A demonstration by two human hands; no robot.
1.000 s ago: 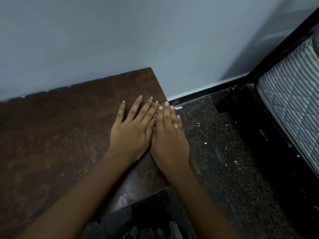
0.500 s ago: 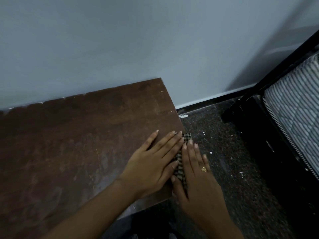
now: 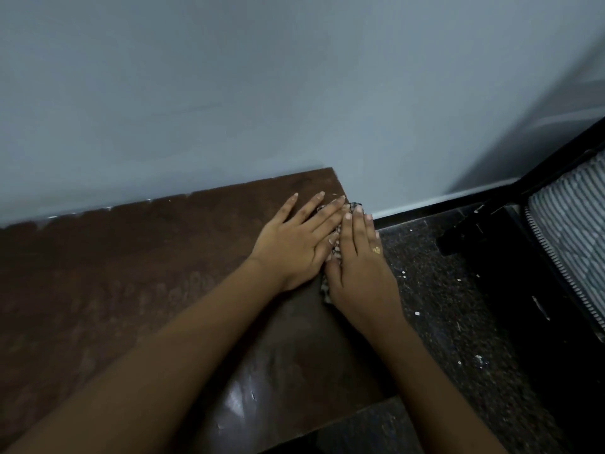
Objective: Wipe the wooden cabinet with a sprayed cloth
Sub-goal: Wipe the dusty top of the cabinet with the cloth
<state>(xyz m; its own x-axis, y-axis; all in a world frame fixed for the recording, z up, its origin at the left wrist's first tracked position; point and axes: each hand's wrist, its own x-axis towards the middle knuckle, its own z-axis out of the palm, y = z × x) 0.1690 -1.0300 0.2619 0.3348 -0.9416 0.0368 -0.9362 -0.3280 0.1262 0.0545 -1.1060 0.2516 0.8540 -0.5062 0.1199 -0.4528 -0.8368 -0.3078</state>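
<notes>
The checked cloth [image 3: 336,247] lies almost wholly hidden under the left hand [image 3: 291,247] and the right hand [image 3: 360,267] at the cabinet top's [image 3: 131,273] far right corner. Only slivers of it show between the hands, past the fingertips and by the right wrist. The cabinet top runs out of view at the left and bottom edges, the striped mattress [image 3: 569,224] is cropped at the right, and the white specks [image 3: 415,312] on the floor [image 3: 442,339] are too small to identify.
</notes>
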